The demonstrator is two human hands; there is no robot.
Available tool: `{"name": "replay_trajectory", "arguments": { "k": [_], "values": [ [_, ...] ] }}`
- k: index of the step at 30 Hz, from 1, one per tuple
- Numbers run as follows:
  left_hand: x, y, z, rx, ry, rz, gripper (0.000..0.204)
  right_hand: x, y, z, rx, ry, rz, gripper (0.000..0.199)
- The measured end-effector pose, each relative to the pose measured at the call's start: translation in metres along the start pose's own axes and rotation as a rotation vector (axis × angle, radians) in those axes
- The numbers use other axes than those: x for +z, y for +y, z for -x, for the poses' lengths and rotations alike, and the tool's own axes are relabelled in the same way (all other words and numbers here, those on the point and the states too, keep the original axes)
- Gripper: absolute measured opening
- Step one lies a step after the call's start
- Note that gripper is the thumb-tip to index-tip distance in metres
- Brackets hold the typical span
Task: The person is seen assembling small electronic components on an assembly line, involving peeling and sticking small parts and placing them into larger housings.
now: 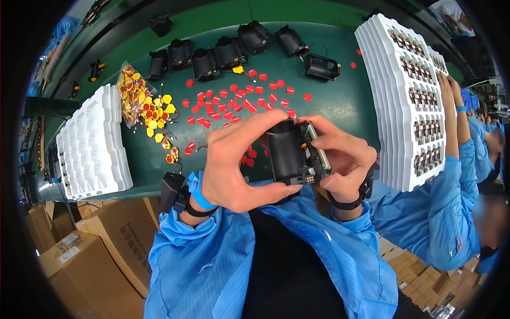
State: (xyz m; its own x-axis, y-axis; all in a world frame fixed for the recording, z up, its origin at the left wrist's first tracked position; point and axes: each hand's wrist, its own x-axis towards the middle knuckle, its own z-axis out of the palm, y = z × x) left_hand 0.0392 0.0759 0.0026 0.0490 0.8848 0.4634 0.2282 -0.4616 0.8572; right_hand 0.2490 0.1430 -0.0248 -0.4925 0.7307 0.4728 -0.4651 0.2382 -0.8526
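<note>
Head view: left hand point(239, 165) and right hand point(340, 154) clasping black motor housing point(287, 151), circuit-board side turned up for access.

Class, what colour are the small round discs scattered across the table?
Red discs, clearest in the head view.

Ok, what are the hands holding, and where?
Both hold one black housing: left hand grips its left side, right hand its right, circuit-board end.
</note>
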Motion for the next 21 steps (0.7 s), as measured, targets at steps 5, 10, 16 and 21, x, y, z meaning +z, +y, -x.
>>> {"name": "replay_trajectory", "arguments": {
  "k": [5, 10, 16, 21],
  "values": [
    [0.0, -0.003, 0.002, -0.003, 0.012, 0.02, 0.075, 0.02, 0.0, 0.008, -0.028, 0.162, 0.051, 0.052],
    [-0.003, -0.002, 0.001, 0.049, -0.005, 0.031, 0.075, 0.007, -0.003, 0.006, -0.11, 0.049, 0.208, 0.052],
    [-0.005, 0.003, 0.003, 0.031, -0.023, 0.009, 0.073, -0.003, -0.02, -0.001, -0.113, -0.247, 0.54, 0.052],
    [0.002, 0.008, 0.008, 0.038, -0.011, -0.11, 0.072, 0.005, -0.022, -0.001, -0.236, -0.432, 0.875, 0.059]
  ]
}}
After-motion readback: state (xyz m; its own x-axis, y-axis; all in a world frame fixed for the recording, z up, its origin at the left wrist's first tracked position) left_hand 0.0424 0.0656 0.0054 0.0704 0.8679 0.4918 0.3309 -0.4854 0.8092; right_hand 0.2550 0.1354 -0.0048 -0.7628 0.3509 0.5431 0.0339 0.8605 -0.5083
